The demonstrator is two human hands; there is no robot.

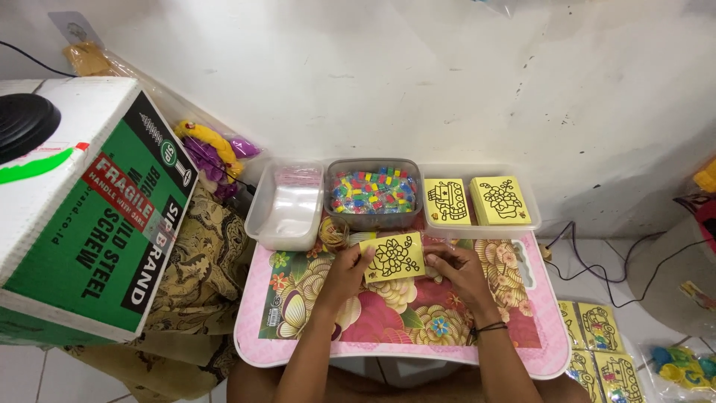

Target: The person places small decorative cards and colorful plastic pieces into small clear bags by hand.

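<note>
Card (393, 257), yellow with a black flower outline, held over the worktop (298, 328) just in front of the bins, long axis left-right, slightly tilted, printed face up. Left hand (344, 275) pinches its left edge, right hand (456, 270) pinches its right edge. Left to right: cardboard box (82, 216) well off the worktop's left edge; clear bin (287, 209) with plastic bags; grey bin (374, 192) of coloured pieces; clear tray (481, 200) with two yellow card stacks. All three sit along the far edge by the wall. Open room: flowered surface below the hands. More cards (597, 343) on the floor, right.
</note>
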